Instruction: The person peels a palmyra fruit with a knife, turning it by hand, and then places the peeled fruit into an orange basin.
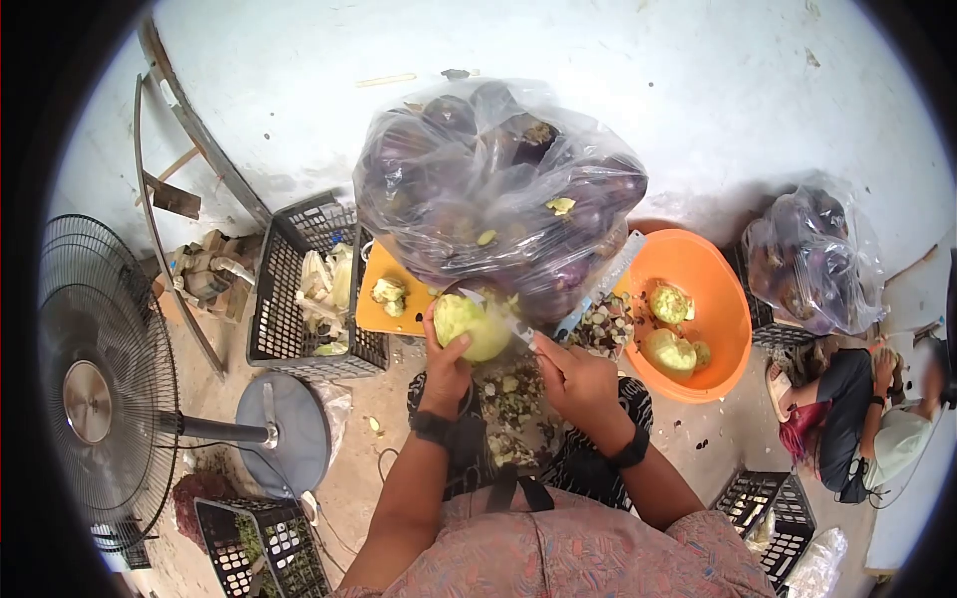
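Observation:
My left hand (448,371) grips a round, mostly peeled kohlrabi (467,329), pale green and shiny. In my right hand (583,385) is a knife (521,329), its blade against or just beside the kohlrabi's right side; motion blurs the contact. Just beyond my hands stands a big clear plastic bag (498,209) full of dark purple kohlrabi. A peeled kohlrabi piece (390,294) lies on a yellow board (375,317) at the left. Several peeled pieces (670,353) rest inside an orange basin (736,324) to my right. Purple and green peelings (518,404) cover the floor below my hands.
A black crate (269,334) with leafy scraps stands left, near a large fan (90,389). Far right are another bag of purple kohlrabi (812,259) and a seated person (862,429). More black crates (264,558) sit at the lower edges.

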Demonstrator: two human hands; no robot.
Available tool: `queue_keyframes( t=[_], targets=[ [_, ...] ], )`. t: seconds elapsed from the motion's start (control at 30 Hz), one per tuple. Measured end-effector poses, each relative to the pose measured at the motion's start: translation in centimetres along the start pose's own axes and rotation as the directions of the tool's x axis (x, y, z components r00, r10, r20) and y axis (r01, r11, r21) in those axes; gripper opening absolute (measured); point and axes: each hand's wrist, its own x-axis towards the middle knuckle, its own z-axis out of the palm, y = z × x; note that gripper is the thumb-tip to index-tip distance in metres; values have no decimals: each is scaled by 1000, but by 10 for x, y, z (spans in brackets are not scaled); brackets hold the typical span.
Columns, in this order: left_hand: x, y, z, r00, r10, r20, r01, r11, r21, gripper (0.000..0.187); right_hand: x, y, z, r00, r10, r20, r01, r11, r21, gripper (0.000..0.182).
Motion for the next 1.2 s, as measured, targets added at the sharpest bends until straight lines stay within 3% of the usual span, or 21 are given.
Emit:
queue_keyframes(
  t=[0.1,0.73,1.2],
  targets=[
    [1,0,-3,1000,-7,-1,7,1000,-21,77,-3,-8,-17,998,-4,65,8,998,-59,27],
    [1,1,-1,1000,-24,15,25,998,-63,75,-10,-7,-27,996,7,87,-4,999,-35,27],
    [-1,1,2,1000,-9,22,9,1000,-26,75,11,-13,10,991,42,129,-33,997,-74,30]
  ],
)
